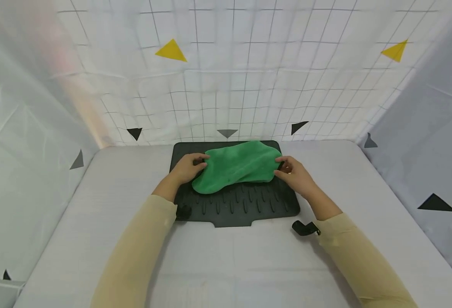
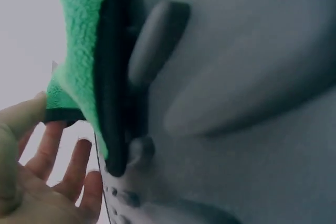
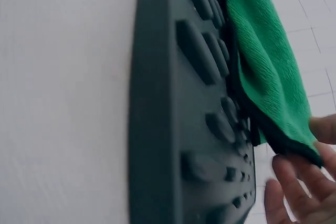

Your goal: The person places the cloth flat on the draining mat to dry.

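Observation:
A green plush cloth (image 1: 241, 164) lies folded across the back half of a dark ridged mat (image 1: 233, 214). At the cloth's left end my left hand (image 1: 189, 167) pinches its edge between thumb and fingers; in the left wrist view the thumb and index finger meet on a corner of the cloth (image 2: 79, 51). The right end is pinched by my right hand (image 1: 293, 173). The right wrist view shows that thumb above and the fingers beneath a dark-backed edge of the cloth (image 3: 268, 66), beside the raised ridges of the mat (image 3: 152, 129).
The mat sits on a white table (image 1: 226, 261) near the back wall, a white gridded sheet (image 1: 226, 81) with yellow and black triangles. Grey-white sheets (image 1: 429, 141) hang at both sides. A black wrist camera (image 1: 304, 229) projects from the right sleeve over the table.

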A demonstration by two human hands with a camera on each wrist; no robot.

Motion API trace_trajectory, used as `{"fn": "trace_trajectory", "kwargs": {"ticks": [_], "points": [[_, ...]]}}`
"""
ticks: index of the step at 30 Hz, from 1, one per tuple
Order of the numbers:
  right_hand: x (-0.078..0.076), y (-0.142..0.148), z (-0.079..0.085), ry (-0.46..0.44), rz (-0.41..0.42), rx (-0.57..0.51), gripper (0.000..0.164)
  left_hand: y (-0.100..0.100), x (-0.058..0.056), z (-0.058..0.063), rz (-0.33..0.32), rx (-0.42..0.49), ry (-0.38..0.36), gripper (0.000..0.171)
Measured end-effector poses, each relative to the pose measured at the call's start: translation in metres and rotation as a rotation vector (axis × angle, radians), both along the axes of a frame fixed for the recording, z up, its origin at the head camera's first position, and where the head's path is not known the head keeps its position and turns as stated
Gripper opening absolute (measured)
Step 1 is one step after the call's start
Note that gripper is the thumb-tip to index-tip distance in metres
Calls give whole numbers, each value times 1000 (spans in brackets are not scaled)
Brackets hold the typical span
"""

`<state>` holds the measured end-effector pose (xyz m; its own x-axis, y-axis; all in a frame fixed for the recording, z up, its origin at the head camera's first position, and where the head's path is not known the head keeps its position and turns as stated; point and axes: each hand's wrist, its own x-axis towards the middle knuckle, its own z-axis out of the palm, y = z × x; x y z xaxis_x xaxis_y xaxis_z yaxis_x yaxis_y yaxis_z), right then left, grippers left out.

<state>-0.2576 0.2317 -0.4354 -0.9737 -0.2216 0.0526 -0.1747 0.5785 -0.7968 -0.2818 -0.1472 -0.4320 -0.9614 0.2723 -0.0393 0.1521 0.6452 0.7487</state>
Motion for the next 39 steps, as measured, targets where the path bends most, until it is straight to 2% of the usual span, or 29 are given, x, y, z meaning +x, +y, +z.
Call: {"fn": "trace_trajectory", "kwargs": {"ticks": [5, 8, 15, 21, 26, 32, 36, 39], "points": [[-2, -8, -1, 33, -73, -59, 39, 3, 1, 3, 5, 76, 7, 36], [-3, -10, 3, 46, -94, -104, 38, 0, 4, 6, 26, 72, 21, 35], [-5, -8, 20, 39, -72, -239, 40, -16, 12, 11, 73, 59, 69, 33], [-8, -3, 29, 19, -69, -279, 40, -26, 20, 13, 77, 78, 107, 34], [-13, -2, 40, -24, -37, -270, 39, -34, 27, 15, 80, 93, 139, 33], [-17, 5, 53, -135, 39, -266, 42, -42, 37, 21, 91, 137, 146, 35], [-22, 11, 55, -191, 44, -309, 40, -47, 44, 27, 83, 183, 152, 36], [-27, 14, 52, -218, 34, -355, 39, -47, 46, 29, 90, 218, 130, 36]]}}
